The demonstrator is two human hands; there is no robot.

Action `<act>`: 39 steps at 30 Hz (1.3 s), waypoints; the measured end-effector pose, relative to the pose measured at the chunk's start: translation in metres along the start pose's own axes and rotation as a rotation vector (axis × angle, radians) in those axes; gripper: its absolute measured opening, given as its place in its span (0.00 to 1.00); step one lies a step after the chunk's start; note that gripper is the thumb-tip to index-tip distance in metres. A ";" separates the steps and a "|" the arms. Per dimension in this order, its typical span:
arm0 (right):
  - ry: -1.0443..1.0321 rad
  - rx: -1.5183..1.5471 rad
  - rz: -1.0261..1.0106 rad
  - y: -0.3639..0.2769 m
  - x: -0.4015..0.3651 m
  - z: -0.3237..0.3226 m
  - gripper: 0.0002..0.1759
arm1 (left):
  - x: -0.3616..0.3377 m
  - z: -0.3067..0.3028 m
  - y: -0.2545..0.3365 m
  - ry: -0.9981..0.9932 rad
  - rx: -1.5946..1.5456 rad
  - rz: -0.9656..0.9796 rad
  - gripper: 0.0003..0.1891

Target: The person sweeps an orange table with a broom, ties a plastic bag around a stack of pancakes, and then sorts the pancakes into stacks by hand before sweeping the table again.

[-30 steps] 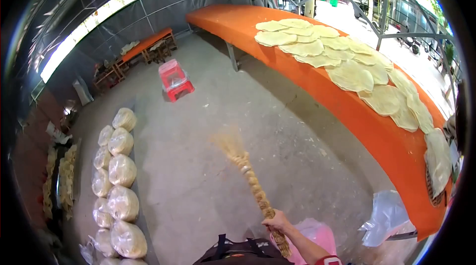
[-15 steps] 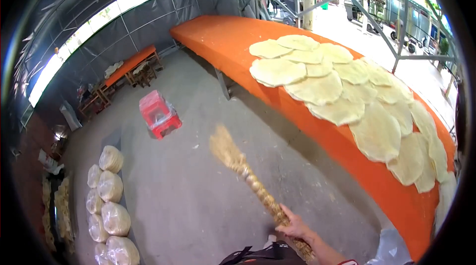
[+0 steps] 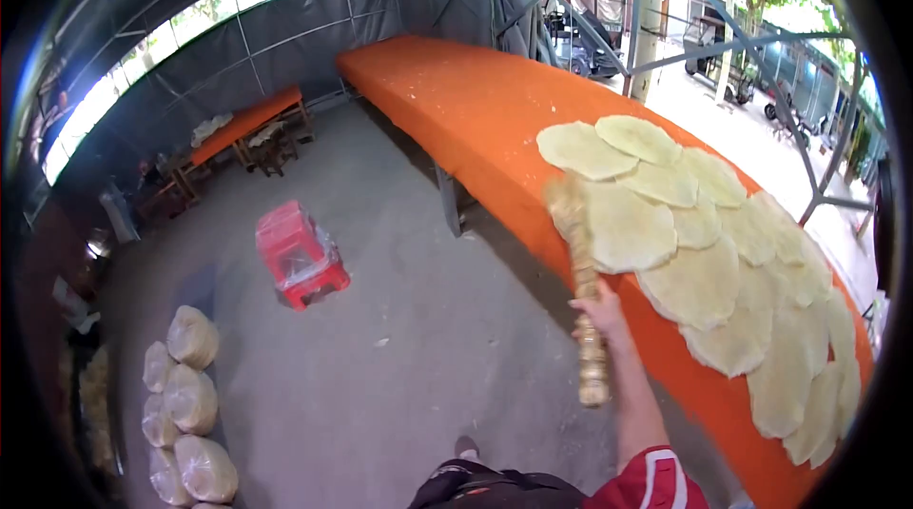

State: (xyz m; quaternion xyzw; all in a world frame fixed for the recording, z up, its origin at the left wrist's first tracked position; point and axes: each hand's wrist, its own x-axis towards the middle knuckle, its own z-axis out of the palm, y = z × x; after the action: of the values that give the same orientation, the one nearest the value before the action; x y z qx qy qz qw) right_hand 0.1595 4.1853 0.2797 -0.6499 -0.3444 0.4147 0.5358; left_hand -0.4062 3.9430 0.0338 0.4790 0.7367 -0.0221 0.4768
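Observation:
My right hand (image 3: pixel 601 311) is wrapped round the handle of a straw broom (image 3: pixel 585 266), beside the long orange table (image 3: pixel 447 81). The broom stands nearly upright in view, its blurred bristles over the table's near edge, overlapping the flat dough rounds (image 3: pixel 623 228). Whether the bristles touch the dough I cannot tell. Several pale, thin rounds lie overlapped along the right part of the table. My left hand does not show.
A red plastic stool (image 3: pixel 300 257) stands on the grey floor. Several bagged pale stacks (image 3: pixel 193 400) line the lower left. Farther back is a small orange table (image 3: pixel 249 124). Metal framing (image 3: pixel 761 38) runs behind the long table, with vehicles outside.
My right hand has lifted the broom from over the floor, up and to the right, to the table's edge. The camera view has shifted, and a red sleeve now shows.

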 end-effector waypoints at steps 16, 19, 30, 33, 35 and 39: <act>-0.202 0.159 0.134 -0.077 0.195 0.097 0.28 | 0.259 -0.126 0.165 -0.183 0.013 0.056 0.28; -0.100 0.107 0.127 -0.092 0.213 0.093 0.30 | 0.300 -0.146 0.219 -0.244 0.091 0.152 0.28; -0.137 0.010 0.240 -0.148 0.336 0.135 0.35 | 0.451 -0.277 0.367 0.024 -0.364 0.208 0.21; 0.110 0.107 0.191 -0.165 0.328 0.106 0.34 | 0.470 -0.278 0.419 -0.069 -0.593 0.203 0.22; 0.154 -0.142 0.125 -0.132 0.363 0.124 0.33 | 0.483 -0.286 0.440 -0.186 -0.297 0.070 0.26; -0.154 -0.113 0.190 -0.125 0.477 0.193 0.32 | 0.572 -0.290 0.488 -0.452 -0.010 0.391 0.21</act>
State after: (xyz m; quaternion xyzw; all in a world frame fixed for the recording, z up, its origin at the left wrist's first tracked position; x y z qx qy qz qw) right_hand 0.1837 4.7141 0.3057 -0.6748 -0.3444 0.4922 0.4286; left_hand -0.2984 4.7400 -0.0154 0.5924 0.5056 -0.0325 0.6264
